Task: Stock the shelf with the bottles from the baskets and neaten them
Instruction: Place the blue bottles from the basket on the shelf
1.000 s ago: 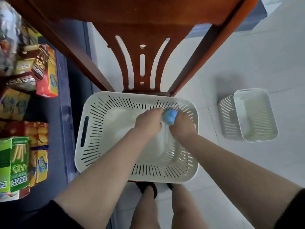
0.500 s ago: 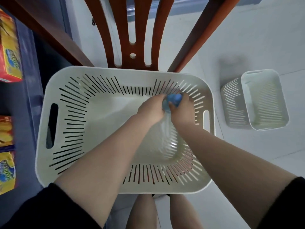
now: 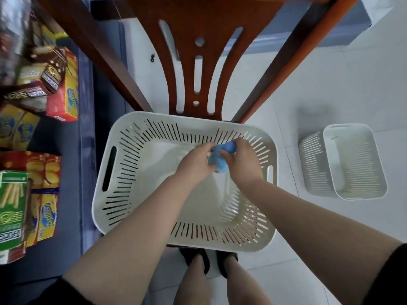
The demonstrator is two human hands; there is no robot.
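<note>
A clear plastic bottle (image 3: 221, 166) with a blue cap and blue label is upright inside the large white slotted basket (image 3: 103, 208), near its far right corner. My left hand (image 3: 195, 165) grips the bottle's neck from the left. My right hand (image 3: 241, 164) holds it from the right, fingers curled by the cap. The see-through body below my hands is blurred. No other bottle shows in this basket. The shelf (image 3: 86, 128) runs along the left edge.
The basket rests on a red-brown wooden chair (image 3: 198, 62). A second white basket (image 3: 354, 161) stands on the tiled floor at right. Snack boxes (image 3: 63, 93) fill the shelf at left. My feet (image 3: 207, 260) are below the basket.
Both hands stay on the bottle; more of its blue label shows between them now. The view has pulled back from the basket, bringing the shelf boxes back in.
</note>
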